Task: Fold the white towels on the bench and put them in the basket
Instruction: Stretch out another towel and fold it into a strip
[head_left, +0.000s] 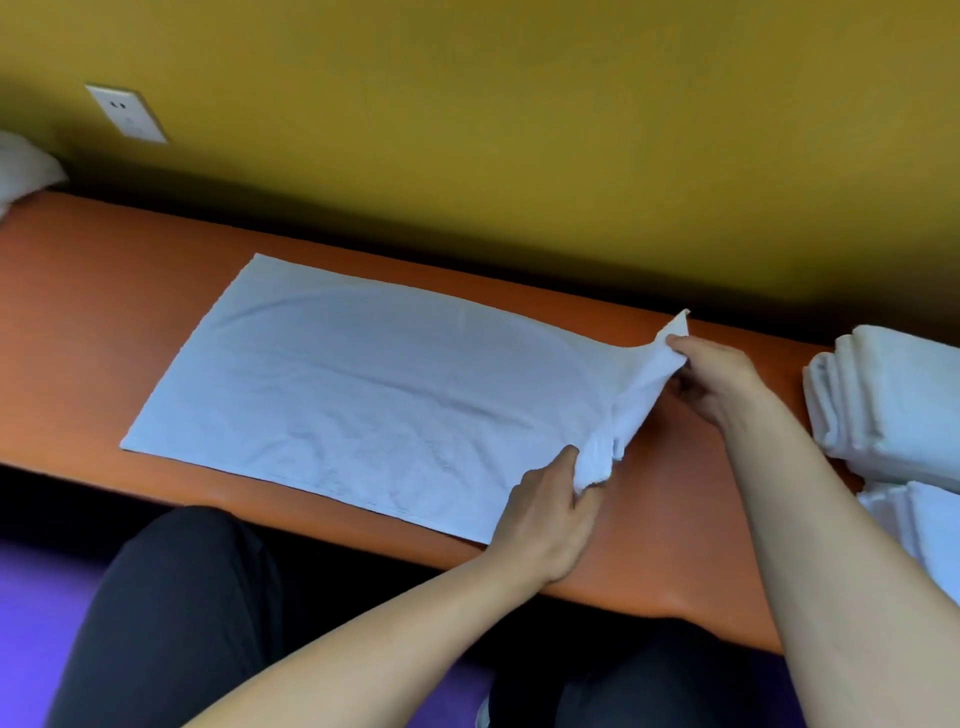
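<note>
White towel (363, 384) lies flat, center frame, on orange table (104, 270). Left hand (550, 514) & right hand (722, 374) both pinch its raised right edge.

White wall socket (126, 113) on mustard-yellow wall (519, 104); purple floor (36, 597) below.

Dim, soft overall blur; wide-angle bending at edges.

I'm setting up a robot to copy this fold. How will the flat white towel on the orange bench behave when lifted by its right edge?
Probably floppy: the flat white towel bunches and droops where the left hand and right hand pinch its edge. Likely light, since two pinches raise that end. It may drag over the smooth orange bench instead of staying put.
</note>
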